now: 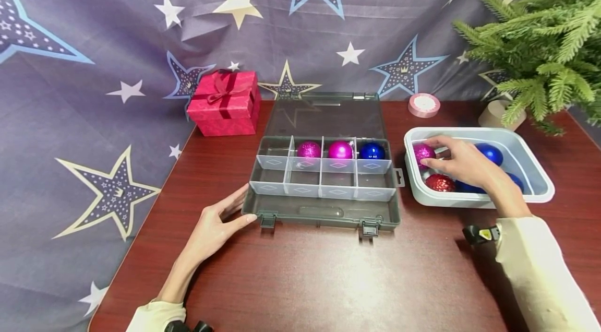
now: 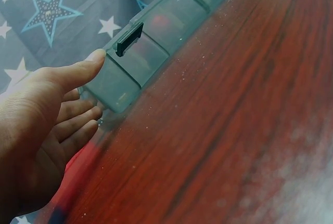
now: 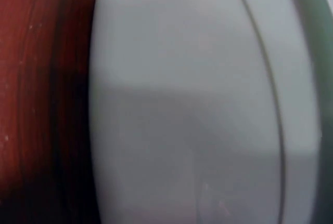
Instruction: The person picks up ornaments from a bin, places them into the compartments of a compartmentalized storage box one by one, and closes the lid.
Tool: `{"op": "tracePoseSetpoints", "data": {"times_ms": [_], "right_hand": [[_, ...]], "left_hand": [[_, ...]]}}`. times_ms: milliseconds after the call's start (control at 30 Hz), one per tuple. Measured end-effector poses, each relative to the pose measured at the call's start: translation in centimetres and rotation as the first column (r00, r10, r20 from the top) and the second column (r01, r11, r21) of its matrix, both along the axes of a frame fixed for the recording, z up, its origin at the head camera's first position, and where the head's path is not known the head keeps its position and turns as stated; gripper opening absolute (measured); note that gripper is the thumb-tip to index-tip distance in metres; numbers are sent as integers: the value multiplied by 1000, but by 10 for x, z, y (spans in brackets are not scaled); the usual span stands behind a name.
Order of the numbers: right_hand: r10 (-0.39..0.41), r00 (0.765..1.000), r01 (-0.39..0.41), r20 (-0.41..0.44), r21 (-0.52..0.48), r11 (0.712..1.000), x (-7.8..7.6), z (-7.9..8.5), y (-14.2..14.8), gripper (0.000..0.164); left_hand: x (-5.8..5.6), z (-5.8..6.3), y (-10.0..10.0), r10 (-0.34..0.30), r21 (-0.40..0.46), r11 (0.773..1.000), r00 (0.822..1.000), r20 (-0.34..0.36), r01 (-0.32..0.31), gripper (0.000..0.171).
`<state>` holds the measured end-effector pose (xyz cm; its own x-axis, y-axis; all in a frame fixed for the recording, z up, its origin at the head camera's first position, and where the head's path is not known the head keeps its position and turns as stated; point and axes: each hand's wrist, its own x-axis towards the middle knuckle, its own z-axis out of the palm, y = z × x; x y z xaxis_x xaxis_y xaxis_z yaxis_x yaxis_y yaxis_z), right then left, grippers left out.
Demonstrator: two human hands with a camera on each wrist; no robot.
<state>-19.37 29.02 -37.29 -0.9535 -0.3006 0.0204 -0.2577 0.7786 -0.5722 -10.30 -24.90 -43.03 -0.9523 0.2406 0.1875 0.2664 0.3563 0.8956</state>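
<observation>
My right hand [image 1: 462,162] reaches into the pale blue tub [image 1: 540,193] and pinches a glittery magenta Christmas ball [image 1: 424,154] between thumb and fingers. A red sequined ball [image 1: 440,182] and blue balls [image 1: 490,154] lie beside it, partly covered by the hand. To the left stands a grey see-through compartment box [image 1: 324,222], lid raised at the back. Its back row holds a glittery magenta ball [image 1: 309,150], a smooth magenta ball [image 1: 340,150] and a shiny blue ball [image 1: 373,151]. With fairly straight fingers, my left hand [image 1: 213,230] touches the box's front left corner. The right wrist view shows only the tub's wall [image 3: 182,78].
A red gift box [image 1: 225,105] with a bow sits behind the compartment box, at left. Pink ribbon on a roll [image 1: 424,105] lies at the back of the wooden table [image 1: 310,280]. An artificial fir tree [image 1: 540,45] overhangs the back right corner.
</observation>
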Motion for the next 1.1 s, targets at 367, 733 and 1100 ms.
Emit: {"op": "tracePoseSetpoints", "data": {"times_ms": [367,733,1100], "right_hand": [[-32,999,32,-40,-2,999,5,6,4,47],[-30,985,25,-168,-30,999,14,24,8,45],[-30,976,26,-214,-18,999,19,43,-5,47]], "left_hand": [[0,-1,0,-4,10,1000,1000,-4,4,68],[0,-1,0,-6,18,1000,1000,-7,6,68],[1,1,0,1,1,1000,1000,3,-1,68]]}}
